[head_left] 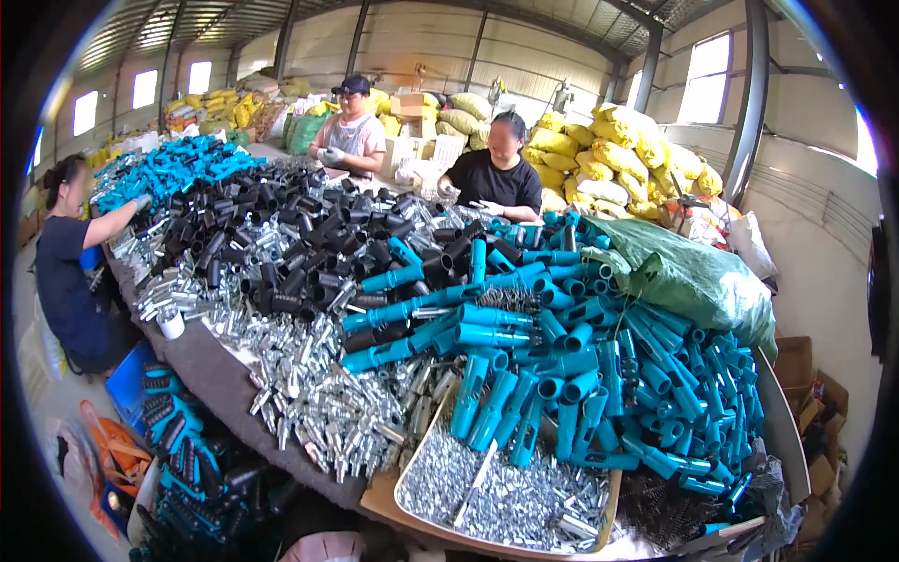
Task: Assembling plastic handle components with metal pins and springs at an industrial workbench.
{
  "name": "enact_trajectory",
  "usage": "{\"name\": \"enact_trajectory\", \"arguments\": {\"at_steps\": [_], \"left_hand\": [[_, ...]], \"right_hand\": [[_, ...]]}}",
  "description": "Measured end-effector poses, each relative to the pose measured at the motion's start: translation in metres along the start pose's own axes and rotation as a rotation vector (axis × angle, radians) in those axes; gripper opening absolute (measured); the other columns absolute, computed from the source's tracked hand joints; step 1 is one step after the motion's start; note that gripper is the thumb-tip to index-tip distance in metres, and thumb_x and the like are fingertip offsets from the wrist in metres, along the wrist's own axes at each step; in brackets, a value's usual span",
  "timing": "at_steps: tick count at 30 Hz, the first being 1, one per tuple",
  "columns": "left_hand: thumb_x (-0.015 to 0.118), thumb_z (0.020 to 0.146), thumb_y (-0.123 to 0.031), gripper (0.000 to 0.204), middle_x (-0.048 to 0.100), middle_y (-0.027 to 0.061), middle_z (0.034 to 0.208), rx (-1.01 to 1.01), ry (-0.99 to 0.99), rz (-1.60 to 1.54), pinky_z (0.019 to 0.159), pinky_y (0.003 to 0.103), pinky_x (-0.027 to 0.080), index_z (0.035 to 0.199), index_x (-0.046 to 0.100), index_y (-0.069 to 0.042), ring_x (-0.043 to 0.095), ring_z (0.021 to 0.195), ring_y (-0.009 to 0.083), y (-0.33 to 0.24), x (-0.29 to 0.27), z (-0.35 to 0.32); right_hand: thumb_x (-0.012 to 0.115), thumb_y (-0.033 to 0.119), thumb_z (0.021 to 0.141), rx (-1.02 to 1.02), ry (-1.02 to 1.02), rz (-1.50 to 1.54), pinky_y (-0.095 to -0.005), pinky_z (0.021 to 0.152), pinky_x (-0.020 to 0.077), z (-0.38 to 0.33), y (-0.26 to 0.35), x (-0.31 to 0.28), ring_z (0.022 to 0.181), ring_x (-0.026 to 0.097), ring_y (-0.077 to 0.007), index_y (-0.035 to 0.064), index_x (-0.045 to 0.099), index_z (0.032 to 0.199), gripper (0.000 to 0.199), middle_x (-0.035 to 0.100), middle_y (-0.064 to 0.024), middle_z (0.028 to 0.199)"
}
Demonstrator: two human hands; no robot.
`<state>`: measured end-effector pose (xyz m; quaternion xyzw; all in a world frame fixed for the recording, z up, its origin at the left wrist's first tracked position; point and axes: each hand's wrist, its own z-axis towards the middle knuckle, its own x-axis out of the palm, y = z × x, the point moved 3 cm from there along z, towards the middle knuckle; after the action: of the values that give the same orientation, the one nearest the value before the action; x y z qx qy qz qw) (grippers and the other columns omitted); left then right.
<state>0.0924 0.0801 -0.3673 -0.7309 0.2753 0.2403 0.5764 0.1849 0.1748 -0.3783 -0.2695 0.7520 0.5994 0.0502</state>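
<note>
Neither of my hands can be made out. At the lower edge a pinkish-grey patch [323,547] shows, too cut off to tell what it is. Closest to me on the table stands a shallow tray [401,496] of small silver metal parts, split by a divider. Beyond and right of it lies a big heap of teal slotted tubes [571,361]. Silver metal fittings [323,403] are piled to the tray's left. Farther back are black tubes [309,229], and more teal parts [183,169] sit at the far left. Dark springs [655,510] lie at the near right.
Three co-workers stand around the table: one left [70,272], two beyond [354,131] [501,173]. A green sack [693,272] drapes over the right heap. Below the table's left edge are teal-and-black parts [183,459] and an orange bag [117,450]. Yellow sacks [613,150] are stacked behind.
</note>
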Motion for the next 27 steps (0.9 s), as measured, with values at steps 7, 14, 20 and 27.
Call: {"name": "enact_trajectory", "arguments": {"at_steps": [7, 14, 20, 27], "left_hand": [[0.046, 0.096, -0.015, 0.023, 0.065, 0.0139, 0.087, 0.172, 0.219, -0.164, 0.074, 0.039, 0.053, 0.096, 0.069, -0.009, 0.064, 0.080, 0.0293, -0.002, -0.008, 0.028], [0.053, 0.092, -0.034, 0.031, 0.070, 0.0183, 0.104, -0.254, 0.051, 0.056, 0.079, 0.048, 0.054, 0.111, 0.068, -0.015, 0.068, 0.093, 0.0359, -0.032, -0.032, -0.008], [0.056, 0.091, -0.036, 0.031, 0.072, 0.0143, 0.091, 0.004, -0.073, -0.001, 0.075, 0.046, 0.055, 0.106, 0.070, -0.013, 0.069, 0.083, 0.0353, 0.027, 0.032, 0.012], [0.055, 0.086, -0.034, 0.033, 0.071, 0.0189, 0.099, -0.073, 0.191, -0.058, 0.077, 0.049, 0.052, 0.102, 0.069, -0.009, 0.068, 0.091, 0.0394, -0.052, -0.019, 0.016]], "right_hand": [[0.043, 0.043, 0.101, -0.312, 0.020, -0.401, -0.0473, 0.116, 0.0277, 0.013, 0.049, -0.016, 0.140, 0.037, -0.0368, 0.0127, 0.050, 0.142, 0.051, 0.047, -0.0166, 0.148], [0.046, 0.046, 0.097, 0.078, 0.087, -0.332, -0.0450, 0.109, 0.0389, -0.002, 0.035, -0.007, 0.129, 0.050, -0.0361, 0.0156, 0.060, 0.133, 0.049, 0.057, -0.0168, 0.137], [0.069, 0.020, 0.079, -0.263, -0.102, -0.020, -0.0380, 0.096, 0.0494, -0.018, 0.065, -0.013, 0.106, 0.067, -0.0324, 0.0040, 0.070, 0.110, 0.035, 0.072, -0.0179, 0.108], [0.062, 0.020, 0.086, -0.304, -0.165, -0.189, -0.0467, 0.092, 0.0512, 0.004, 0.015, -0.028, 0.105, 0.063, -0.0402, 0.0046, 0.073, 0.098, 0.023, 0.067, -0.0203, 0.115]]}}
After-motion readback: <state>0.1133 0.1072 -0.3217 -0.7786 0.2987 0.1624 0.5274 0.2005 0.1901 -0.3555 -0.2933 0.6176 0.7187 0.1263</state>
